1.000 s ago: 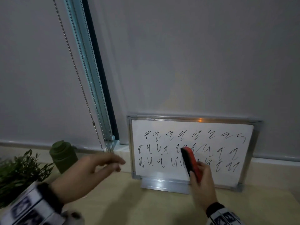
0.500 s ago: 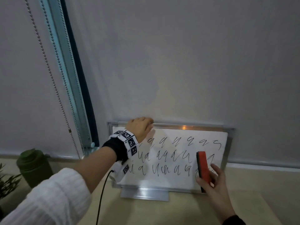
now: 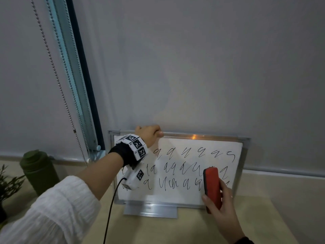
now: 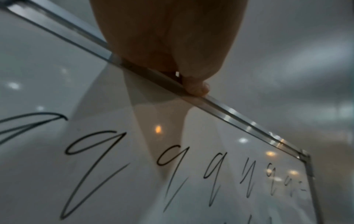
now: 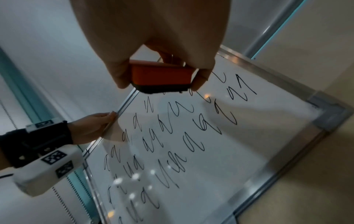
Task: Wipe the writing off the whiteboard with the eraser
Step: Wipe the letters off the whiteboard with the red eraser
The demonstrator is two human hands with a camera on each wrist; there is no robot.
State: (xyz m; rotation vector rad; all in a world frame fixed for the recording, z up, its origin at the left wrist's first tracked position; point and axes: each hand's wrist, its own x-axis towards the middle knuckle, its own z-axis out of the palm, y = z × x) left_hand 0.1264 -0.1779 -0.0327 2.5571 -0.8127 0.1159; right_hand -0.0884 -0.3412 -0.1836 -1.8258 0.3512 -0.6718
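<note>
A small metal-framed whiteboard (image 3: 186, 143) stands on a foot against the wall, with three rows of black handwriting (image 3: 175, 170). My left hand (image 3: 149, 133) grips the top edge of its frame near the left corner, thumb on the front; the left wrist view shows that hand (image 4: 168, 50) curled over the frame (image 4: 239, 119). My right hand (image 3: 222, 206) holds a red eraser (image 3: 212, 187) upright in front of the board's lower right part. In the right wrist view the eraser (image 5: 162, 75) sits pinched between thumb and fingers, black felt facing the whiteboard (image 5: 229, 151); whether it touches is unclear.
A dark green bottle (image 3: 37, 170) stands on the beige table (image 3: 175, 229) at the left, beside a green plant (image 3: 8, 187). A bead chain (image 3: 58, 81) and a window frame (image 3: 77, 76) run down left of the board. A black cable (image 3: 110, 212) hangs from my left wrist.
My left hand rose from the table side to the board's top edge and gripped it. The eraser shifted from the board's middle toward its lower right.
</note>
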